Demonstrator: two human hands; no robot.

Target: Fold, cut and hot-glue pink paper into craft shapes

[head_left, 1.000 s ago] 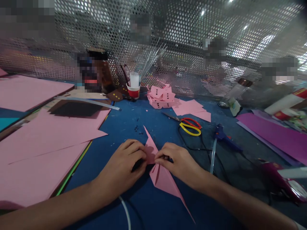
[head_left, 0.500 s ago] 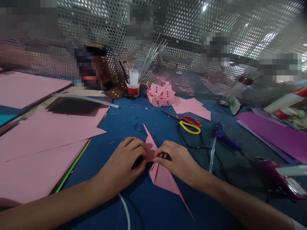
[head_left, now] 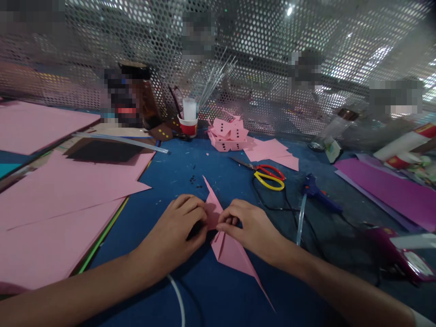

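Note:
A folded pink paper piece with long pointed ends lies on the blue table in front of me. My left hand has its fingers curled and pressed on the paper's middle from the left. My right hand pinches the same middle part from the right. The fingertips of both hands meet over the fold, and one point of the paper sticks out beyond them toward the back.
Large pink sheets cover the left. Red and yellow scissors, a blue glue gun with its cord, pink paper dice, a red cup and purple paper lie beyond. A perforated metal screen closes the back.
Both hands stay on the pink paper's middle; the fingers shift only slightly. The view has tilted a little.

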